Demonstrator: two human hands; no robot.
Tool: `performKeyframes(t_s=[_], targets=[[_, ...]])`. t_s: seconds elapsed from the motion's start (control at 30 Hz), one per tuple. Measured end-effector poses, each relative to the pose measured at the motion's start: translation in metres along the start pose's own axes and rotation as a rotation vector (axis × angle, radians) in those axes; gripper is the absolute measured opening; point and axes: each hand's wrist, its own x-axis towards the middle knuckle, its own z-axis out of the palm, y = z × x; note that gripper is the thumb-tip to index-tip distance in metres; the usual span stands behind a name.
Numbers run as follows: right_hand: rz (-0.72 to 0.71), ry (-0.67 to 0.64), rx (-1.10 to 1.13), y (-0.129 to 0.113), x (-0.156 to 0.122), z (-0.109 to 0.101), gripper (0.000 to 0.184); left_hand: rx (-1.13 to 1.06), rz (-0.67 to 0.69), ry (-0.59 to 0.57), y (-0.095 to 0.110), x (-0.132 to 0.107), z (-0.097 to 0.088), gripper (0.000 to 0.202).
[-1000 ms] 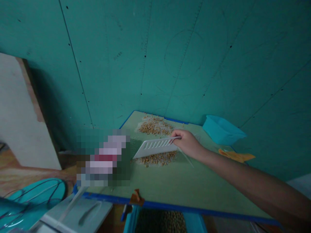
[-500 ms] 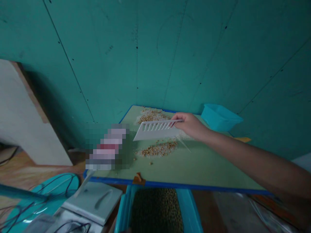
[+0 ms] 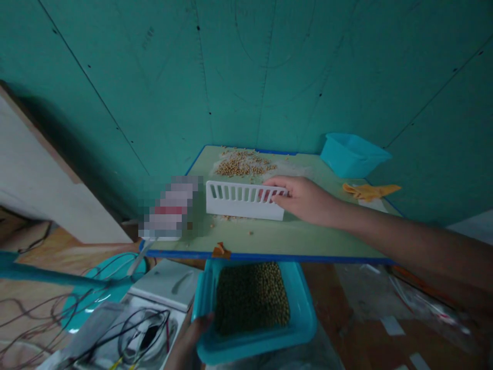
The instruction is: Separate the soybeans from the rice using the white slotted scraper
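Note:
My right hand (image 3: 295,198) grips the right end of a white slotted plastic panel (image 3: 244,211), held upright on its long edge over the table (image 3: 319,239). Behind the panel lies a spread of tan beans (image 3: 241,164) mixed with whitish bits. A few more beans show just below its lower edge. My left hand (image 3: 194,331) holds the left rim of a turquoise tub (image 3: 304,318), its thumb over the edge and its other fingers hidden. Inside that tub are many beans (image 3: 273,293), dark on the left and tan on the right.
An empty-looking turquoise bin (image 3: 352,156) stands at the table's back right, near an orange cloth (image 3: 370,191). A blurred-out box (image 3: 169,210) sits on the left. Below are a grey case (image 3: 165,282), cables (image 3: 142,334) and a turquoise stool (image 3: 103,293).
The panel has turned more upright and come toward me, now hiding most of the nearer bean pile. My left hand has come into view at the tub. The camera view has tilted down.

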Motion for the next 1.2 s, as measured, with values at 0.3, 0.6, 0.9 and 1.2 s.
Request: performKeyframes(t_s=[0.3,0.6,0.9,1.2], targets=[[0.011,-0.061,-0.019,-0.003,-0.009,0.005,0.034,-0.037,-0.011,-0.024,0.011,-0.018,0.012,0.056],[-0.036,-0.124,-0.043,-0.006,-0.028,-0.001,0.031,-0.055,0.013,-0.085,0.017,-0.020,0.014,0.042],[-0.063,-0.148,-0.086,-0.010,-0.040,0.001,0.031,-0.068,0.007,-0.135,0.011,-0.007,-0.004,0.076],[-0.072,-0.152,-0.112,-0.014,-0.050,0.001,0.031,-0.055,0.059,-0.126,0.015,-0.010,-0.006,0.055]])
